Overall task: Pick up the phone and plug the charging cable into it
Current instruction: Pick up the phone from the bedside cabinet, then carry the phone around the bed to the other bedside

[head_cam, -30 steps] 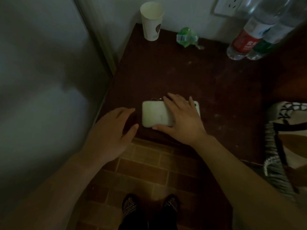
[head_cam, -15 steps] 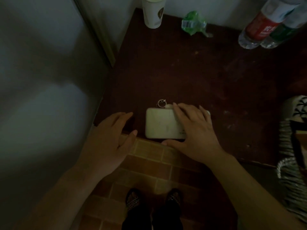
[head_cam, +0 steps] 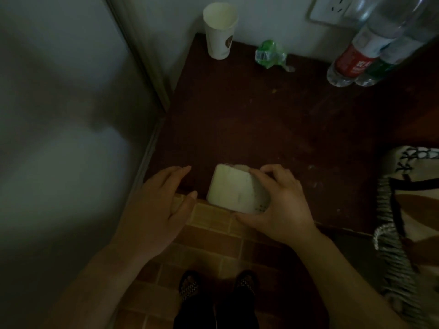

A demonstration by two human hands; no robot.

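The phone (head_cam: 234, 188), in a pale case with its back up, is at the near edge of the dark red table (head_cam: 249, 119), tilted with its near end over the edge. My right hand (head_cam: 282, 203) grips its right end, fingers over the top side and thumb underneath. My left hand (head_cam: 159, 205) hovers open just left of the phone, not touching it. No charging cable shows in this dim view.
A paper cup (head_cam: 219, 32) stands at the table's back left, a crumpled green wrapper (head_cam: 269, 54) beside it. Two plastic bottles (head_cam: 356, 60) stand back right under a wall socket (head_cam: 329, 8). A grey panel (head_cam: 59, 138) borders the left; patterned fabric (head_cam: 413, 210) lies right.
My right hand has slid the phone toward the table's near edge and curled around its right end, tilting it up. My left hand stays open beside it.
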